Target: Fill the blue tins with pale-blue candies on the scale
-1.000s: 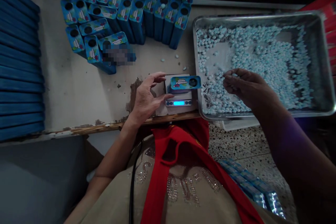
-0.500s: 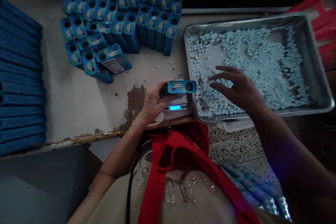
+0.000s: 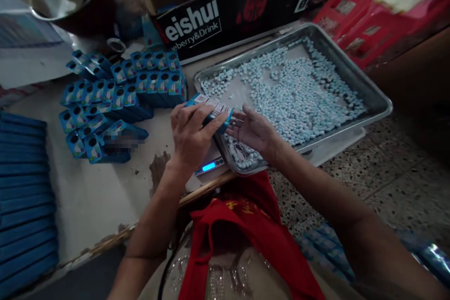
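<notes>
My left hand (image 3: 192,136) grips a small blue candy box (image 3: 222,106), tipped over so its printed side faces up and its end points toward the tray. Just beyond that end, my right hand (image 3: 253,132) is open, palm up, fingers spread under the box's lower end. Both are over the near left corner of a metal tray (image 3: 351,60), which holds a layer of pale blue candies (image 3: 298,96). Below my left hand is a small digital scale (image 3: 208,166) with a lit blue display; its numbers are too blurred to read.
Several blue boxes with round holes (image 3: 117,98) stand in rows on the table at left. Flat blue boxes (image 3: 26,197) line the left edge. Behind are a black carton (image 3: 232,14), a metal bowl (image 3: 66,14) and a red crate (image 3: 362,14) at right.
The candy box was lifted off the scale and tipped toward the tray by my left hand. My right hand turned palm up and came in to the box's end. The view swung.
</notes>
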The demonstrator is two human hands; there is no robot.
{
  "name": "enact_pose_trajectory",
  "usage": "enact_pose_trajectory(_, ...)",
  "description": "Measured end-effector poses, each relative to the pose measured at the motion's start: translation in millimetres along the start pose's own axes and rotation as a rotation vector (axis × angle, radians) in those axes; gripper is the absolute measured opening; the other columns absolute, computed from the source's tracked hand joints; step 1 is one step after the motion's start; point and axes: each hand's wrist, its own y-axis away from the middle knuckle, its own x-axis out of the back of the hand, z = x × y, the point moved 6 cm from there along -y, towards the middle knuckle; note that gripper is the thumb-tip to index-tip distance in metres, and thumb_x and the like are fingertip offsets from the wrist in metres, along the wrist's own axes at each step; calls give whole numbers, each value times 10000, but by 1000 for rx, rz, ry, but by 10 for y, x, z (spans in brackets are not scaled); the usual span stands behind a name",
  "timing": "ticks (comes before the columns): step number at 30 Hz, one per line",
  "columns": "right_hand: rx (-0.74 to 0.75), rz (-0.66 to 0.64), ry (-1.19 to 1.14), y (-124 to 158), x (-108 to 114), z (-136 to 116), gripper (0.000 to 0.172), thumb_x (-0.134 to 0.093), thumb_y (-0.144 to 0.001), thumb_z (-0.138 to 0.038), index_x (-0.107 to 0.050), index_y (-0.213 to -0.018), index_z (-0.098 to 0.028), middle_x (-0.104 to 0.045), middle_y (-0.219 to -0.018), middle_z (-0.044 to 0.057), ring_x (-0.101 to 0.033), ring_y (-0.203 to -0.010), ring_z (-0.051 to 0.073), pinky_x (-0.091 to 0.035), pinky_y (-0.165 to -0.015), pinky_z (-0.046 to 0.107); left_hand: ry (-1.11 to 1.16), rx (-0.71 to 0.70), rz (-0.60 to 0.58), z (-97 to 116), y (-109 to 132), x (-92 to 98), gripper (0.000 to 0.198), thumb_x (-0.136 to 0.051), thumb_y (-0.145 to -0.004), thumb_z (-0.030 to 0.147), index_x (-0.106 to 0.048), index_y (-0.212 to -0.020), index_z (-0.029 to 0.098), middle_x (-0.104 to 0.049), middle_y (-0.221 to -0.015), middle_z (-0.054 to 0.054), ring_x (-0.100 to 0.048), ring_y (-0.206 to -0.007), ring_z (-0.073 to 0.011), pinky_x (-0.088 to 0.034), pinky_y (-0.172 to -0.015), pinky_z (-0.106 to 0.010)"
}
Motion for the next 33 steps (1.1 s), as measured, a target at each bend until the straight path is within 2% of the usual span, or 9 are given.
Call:
enact_pose_trajectory(3, -81, -6, -115, -42, 17, 24, 289, -600, -1223, -436, -682, -1016, -252, -808, -919, 73, -809, -895, 224, -736, -875, 342, -16, 44, 51, -30, 35, 66, 326, -675, -1193, 203, -906, -1344, 377, -846, -1331, -63, -722, -1284, -291, -495, -1258, -473)
enact_pose_trajectory(8, -100, -2, -166, -46, 57, 58, 265, -565, -1234, -414, -721, -1076, -270, -801, -885, 54, -803, -869, 235, -729, -796, 340, 85, 1, 107, 141, -24, 200, 366, -700, -1188, 198, -893, -1410, 415, -862, -1302, -52, -746, -1239, -279, -520, -1185, -432)
enact_pose_trajectory(10, -96, 10, -176, -8, 70, 65, 314, -540, -1248, -431, -721, -1044, -275, -794, -874, 52, -797, -862, 233, -724, -798, 341, 52, -25, 99, 181, -42, 176, 392, -685, -1186, 180, -897, -1405, 426, -868, -1307, -51, -751, -1247, -284, -522, -1174, -441)
enact_pose_trajectory(13, -92, 12, -203, 77, 86, 54, 368, -540, -1255, -444, -708, -983, -261, -802, -919, 69, -801, -888, 226, -725, -871, 346, 19, 17, 46, 100, -29, 51, 351, -708, -1170, 196, -900, -1401, 379, -876, -1288, -58, -757, -1177, -281, -546, -1112, -430)
enact_pose_trajectory(17, -76, -44, -173, 150, 106, 9, 298, -657, -1207, -440, -743, -1002, -242, -814, -997, 77, -804, -943, 218, -721, -947, 336, 49, 80, 52, -12, 54, -5, 320, -732, -1157, 217, -909, -1369, 378, -871, -1296, -46, -753, -1215, -288, -515, -1213, -455)
enact_pose_trajectory(21, -44, -46, -94, 103, 145, 4, 267, -736, -1157, -463, -748, -988, -257, -816, -1039, 77, -791, -979, 224, -721, -937, 338, 88, 83, 106, 47, 130, 29, 375, -708, -1165, 194, -911, -1376, 429, -856, -1311, -41, -742, -1280, -295, -410, -1353, -510)
enact_pose_trajectory(26, 5, -45, -22, 33, 148, 66, 301, -764, -1131, -512, -735, -949, -274, -793, -1017, 57, -766, -978, 230, -725, -945, 391, 51, 29, 156, 95, 186, -62, 418, -720, -1143, 150, -926, -1323, 467, -871, -1230, -21, -737, -1188, -276, -384, -1341, -501)
enact_pose_trajectory(30, 33, -95, 21, 66, 126, 72, 222, -783, -1102, -478, -778, -1011, -276, -819, -1118, 83, -790, -1077, 248, -722, -1024, 424, 122, 223, 143, -86, 258, -23, 339, -790, -1080, 194, -947, -1295, 403, -870, -1256, -53, -750, -1225, -301, -448, -1309, -503)
enact_pose_trajectory(33, 30, -111, 84, 97, 135, 34, 160, -800, -1052, -438, -789, -1054, -278, -830, -1109, 94, -800, -1113, 264, -721, -1052, 442, 332, 527, 210, -287, 409, 116, 302, -961, -941, 318, -953, -1243, 327, -871, -1221, -51, -783, -1169, -283, -596, -1156, -410)
